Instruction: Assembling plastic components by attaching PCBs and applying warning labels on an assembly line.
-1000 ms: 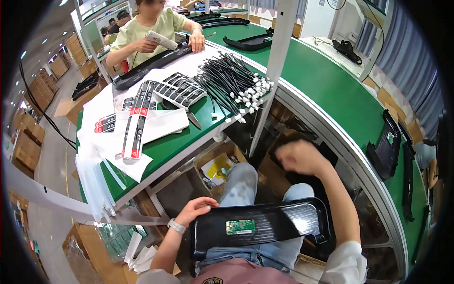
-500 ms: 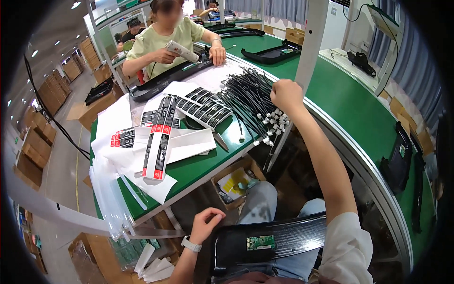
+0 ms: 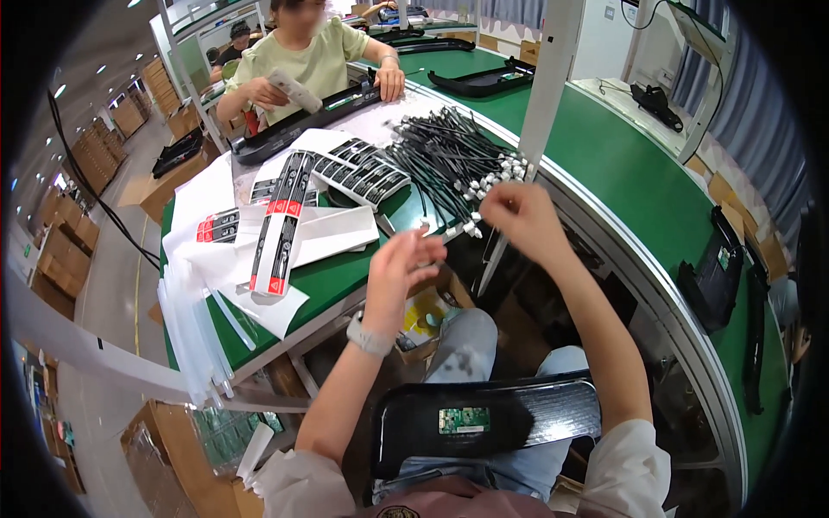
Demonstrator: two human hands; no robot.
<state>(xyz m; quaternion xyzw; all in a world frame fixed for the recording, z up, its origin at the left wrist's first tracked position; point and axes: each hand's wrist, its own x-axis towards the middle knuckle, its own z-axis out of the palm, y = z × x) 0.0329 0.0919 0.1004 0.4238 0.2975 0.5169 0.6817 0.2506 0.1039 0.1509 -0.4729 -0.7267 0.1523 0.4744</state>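
Observation:
My left hand (image 3: 399,274) is raised in front of the table's near edge, its fingers apart and nothing visible in them. Its fingertips are close to the white plug of a single cable. My right hand (image 3: 525,223) is closed, fingers curled against the thumb, beside the white connectors (image 3: 494,183) of a pile of black cables (image 3: 445,147). What it holds, if anything, is hidden. Across my lap lies a glossy black curved panel (image 3: 509,432), with a small green circuit board (image 3: 464,420) on it.
Black label sheets (image 3: 283,220) and white paper lie on the green table (image 3: 326,298), with translucent strips (image 3: 186,332) hanging off its corner. A metal post (image 3: 546,82) rises at the right. Opposite, a person (image 3: 298,65) holds a white handheld tool (image 3: 294,91) over another black panel (image 3: 302,128).
My left hand has risen from beside the lap panel toward the table edge, its fingers spreading. My right hand has come nearer, from the cable pile's side to the connector ends. The view has shifted slightly.

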